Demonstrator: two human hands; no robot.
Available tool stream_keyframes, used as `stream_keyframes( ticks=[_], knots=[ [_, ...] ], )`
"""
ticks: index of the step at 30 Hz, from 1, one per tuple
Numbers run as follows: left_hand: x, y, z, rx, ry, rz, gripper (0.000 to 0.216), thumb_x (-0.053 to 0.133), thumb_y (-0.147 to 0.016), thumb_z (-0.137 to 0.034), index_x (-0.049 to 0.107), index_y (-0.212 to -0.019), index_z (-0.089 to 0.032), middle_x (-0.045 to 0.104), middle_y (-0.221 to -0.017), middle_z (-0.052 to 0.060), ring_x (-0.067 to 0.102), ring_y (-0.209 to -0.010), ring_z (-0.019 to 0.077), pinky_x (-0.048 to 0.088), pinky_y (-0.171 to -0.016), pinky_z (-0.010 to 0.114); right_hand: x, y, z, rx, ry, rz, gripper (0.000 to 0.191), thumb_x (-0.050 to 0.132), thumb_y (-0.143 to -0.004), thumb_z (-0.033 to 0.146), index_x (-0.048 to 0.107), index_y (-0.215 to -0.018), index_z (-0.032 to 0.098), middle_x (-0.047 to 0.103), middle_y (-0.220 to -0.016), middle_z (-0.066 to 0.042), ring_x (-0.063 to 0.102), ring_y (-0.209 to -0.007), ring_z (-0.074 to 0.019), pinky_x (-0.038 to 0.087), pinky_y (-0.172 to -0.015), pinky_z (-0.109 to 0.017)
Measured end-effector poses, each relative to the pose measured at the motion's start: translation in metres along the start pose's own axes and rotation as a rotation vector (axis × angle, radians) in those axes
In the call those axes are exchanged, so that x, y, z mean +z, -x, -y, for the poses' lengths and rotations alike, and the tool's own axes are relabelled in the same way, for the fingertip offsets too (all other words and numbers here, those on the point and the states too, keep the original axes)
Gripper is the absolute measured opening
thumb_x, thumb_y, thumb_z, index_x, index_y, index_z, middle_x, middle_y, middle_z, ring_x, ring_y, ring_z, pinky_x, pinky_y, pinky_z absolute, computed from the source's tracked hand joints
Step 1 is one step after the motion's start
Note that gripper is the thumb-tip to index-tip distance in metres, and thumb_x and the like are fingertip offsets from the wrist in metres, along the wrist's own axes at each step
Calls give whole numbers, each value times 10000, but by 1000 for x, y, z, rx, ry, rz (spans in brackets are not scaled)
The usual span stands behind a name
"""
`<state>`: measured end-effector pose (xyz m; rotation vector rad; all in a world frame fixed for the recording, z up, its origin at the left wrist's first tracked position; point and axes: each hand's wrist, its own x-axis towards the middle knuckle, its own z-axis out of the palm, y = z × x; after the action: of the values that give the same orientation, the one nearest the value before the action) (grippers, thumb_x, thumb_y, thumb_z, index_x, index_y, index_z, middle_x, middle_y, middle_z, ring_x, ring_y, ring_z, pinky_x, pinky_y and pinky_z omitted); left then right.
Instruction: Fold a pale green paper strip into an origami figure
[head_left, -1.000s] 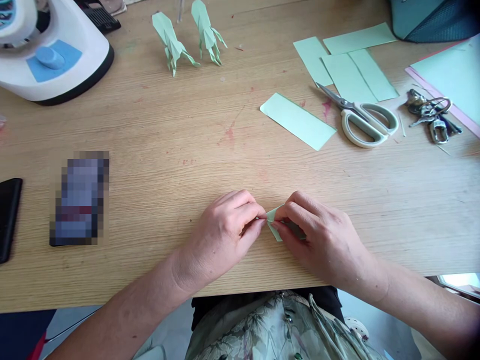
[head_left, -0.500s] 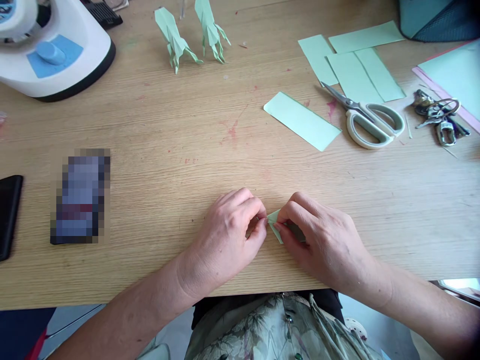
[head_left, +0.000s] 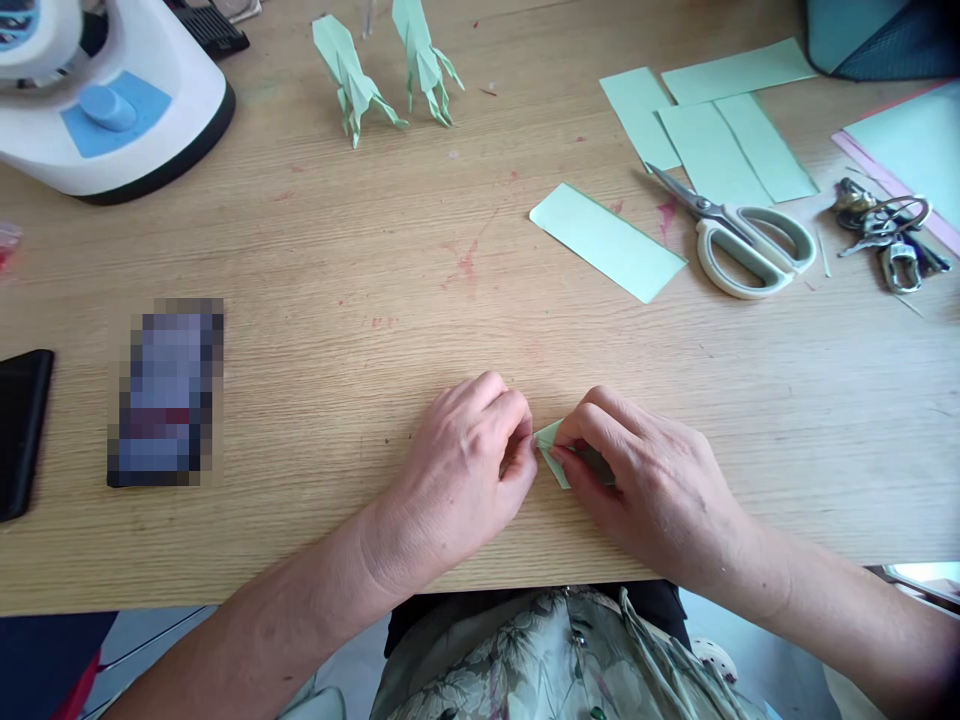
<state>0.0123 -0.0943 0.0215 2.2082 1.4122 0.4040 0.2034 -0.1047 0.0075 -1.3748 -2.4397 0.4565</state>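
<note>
Close to the table's front edge, a small folded piece of light green paper (head_left: pixel 551 436) sits between my two hands. My left hand (head_left: pixel 472 460) pinches its pointed left tip with thumb and forefinger. From the other side my right hand (head_left: pixel 645 470) is closed on the paper, thumb and forefinger near the left end, and covers most of it. Farther up the table lies a flat green paper strip (head_left: pixel 607 243), beside a pair of scissors (head_left: pixel 750 245) with white and grey handles.
Several green strips (head_left: pixel 712 145) lie at the back right near keys (head_left: pixel 889 225). Two folded green paper figures (head_left: pixel 352 80) stand at the back. A white machine (head_left: pixel 142 100) occupies the back left, with a blurred phone (head_left: pixel 169 390) and a black object (head_left: pixel 22 430) below it.
Both hands keep nearly the same pinch on the folded paper. The whole view has shifted very slightly; nothing else has visibly moved.
</note>
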Motion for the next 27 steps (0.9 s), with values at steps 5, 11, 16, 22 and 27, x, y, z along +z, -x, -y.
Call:
stream_keyframes(
  ticks=[5,11,16,22,27],
  knots=[
    [-1,0,-1,-11,-10,20,151,540,-861,-65,528,-760,-176,551,-870,30,516,-756,159,422,-676,304,-2,4,-2,-38,-85,8,146,483,-973,170,594,-882,195,589,-828,-13,534,-670,-129,375,-591,-269],
    [2,-1,0,-9,-37,17,145,522,-882,-96,518,-762,-178,548,-871,35,516,-762,168,421,-694,319,-6,11,-10,-178,-31,-23,189,467,-988,116,642,-1006,186,618,-875,-44,530,-693,-144,398,-626,-282],
    [2,-2,-1,-32,-60,39,134,523,-881,-107,519,-769,-181,550,-878,34,523,-781,174,425,-720,325,-15,15,-18,-433,68,-43,319,378,-1018,101,611,-1236,105,660,-925,-96,547,-711,-174,432,-641,-323],
    [1,-2,-3,-29,-87,45,143,513,-893,-119,516,-765,-183,556,-886,37,520,-784,177,423,-722,330,-19,13,-17,-537,185,-97,307,399,-1006,80,673,-1138,39,681,-846,-103,540,-643,-168,448,-579,-332],
    [0,-2,-4,-25,-110,49,148,495,-901,-121,513,-767,-182,559,-889,41,519,-779,177,420,-709,328,-17,13,-15,-543,175,-106,293,424,-1002,69,694,-1102,21,688,-861,-113,568,-678,-168,478,-601,-336]
  ],
)
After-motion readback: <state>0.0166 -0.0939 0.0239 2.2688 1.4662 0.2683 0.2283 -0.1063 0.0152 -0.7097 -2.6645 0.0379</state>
